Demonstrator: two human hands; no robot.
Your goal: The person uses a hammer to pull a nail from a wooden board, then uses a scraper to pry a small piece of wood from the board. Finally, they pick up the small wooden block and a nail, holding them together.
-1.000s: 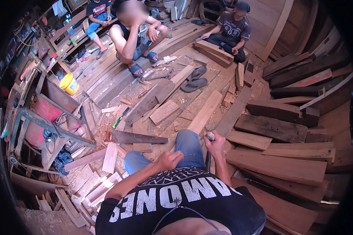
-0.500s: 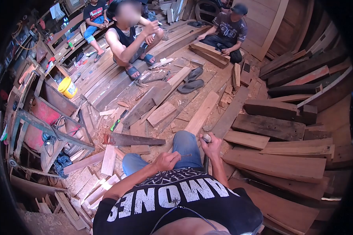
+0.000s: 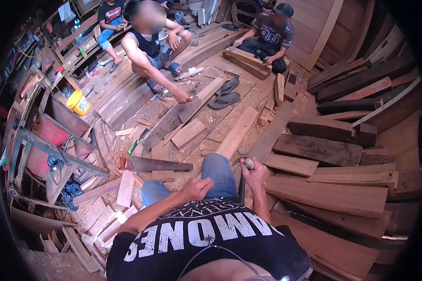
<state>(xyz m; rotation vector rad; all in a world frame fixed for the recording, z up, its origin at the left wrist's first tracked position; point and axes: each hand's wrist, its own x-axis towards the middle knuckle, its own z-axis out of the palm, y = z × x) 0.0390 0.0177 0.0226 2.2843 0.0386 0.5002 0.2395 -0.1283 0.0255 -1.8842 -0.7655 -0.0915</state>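
Note:
My left hand [image 3: 197, 188] is closed in front of my shirt, over my lap. A thin, dark rod-like piece [image 3: 219, 182] sticks out of its fingers toward the right. Beside my right knee, my right hand [image 3: 254, 173] is raised and wrapped round an object with a rounded, greyish-tan end [image 3: 249, 164]; the rest is hidden in the fist, and I cannot tell its kind. A handsaw [image 3: 159, 164] lies on the floor to the left of my knees. Just beyond my knees lies a light wooden board [image 3: 239, 133].
Stacked planks [image 3: 328, 196] fill the right side. Sandals [image 3: 224, 100], a green-handled tool [image 3: 137, 142] and loose timber lie ahead. A yellow bucket [image 3: 78, 103] stands at left. One person [image 3: 147, 51] squats ahead, reaching toward the floor; another [image 3: 269, 40] sits farther right.
The squatting person has lowered a raised hand down to the wood on the floor. My view has shifted slightly; both my hands keep nearly the same pose and grip.

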